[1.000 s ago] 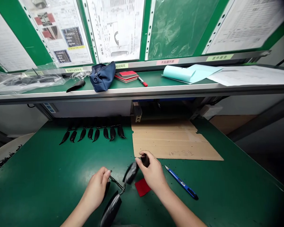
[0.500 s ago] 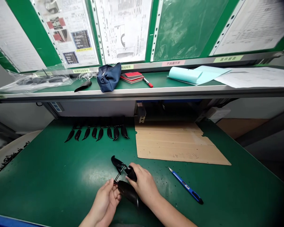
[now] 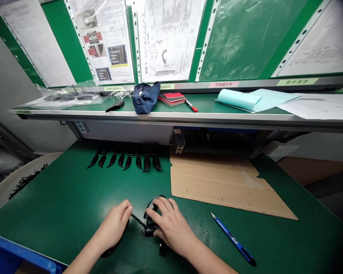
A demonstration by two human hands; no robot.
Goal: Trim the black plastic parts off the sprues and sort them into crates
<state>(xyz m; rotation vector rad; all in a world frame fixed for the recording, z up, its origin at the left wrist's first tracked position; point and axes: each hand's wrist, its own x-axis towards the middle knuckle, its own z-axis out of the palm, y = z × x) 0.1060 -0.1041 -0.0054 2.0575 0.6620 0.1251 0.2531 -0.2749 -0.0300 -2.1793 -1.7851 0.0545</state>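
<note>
A glossy black plastic moulding (image 3: 150, 230) with curved leaf-shaped pieces and a thin connecting bar is held low over the green table. My left hand (image 3: 112, 226) is closed round one end, and the bar runs from its fingers toward my right hand. Below my left wrist shows the edge of a curved black piece (image 3: 112, 249). My right hand (image 3: 173, 224) curls over the other end from above, fingers bent round it. That hand hides much of the moulding, and the pieces under it are partly blurred.
Several black leaf-shaped parts (image 3: 127, 163) lie in a row at the back. To the right are a cardboard sheet (image 3: 217, 186) and a blue pen-shaped tool (image 3: 231, 238) with a pointed tip. A blue bin (image 3: 25, 249) stands front left; a shelf (image 3: 205, 118) spans the back.
My left hand has moved left and turned knuckles up. My right hand has spread over the moulding, which is turned and covered more. The whole view has shifted slightly left.
</note>
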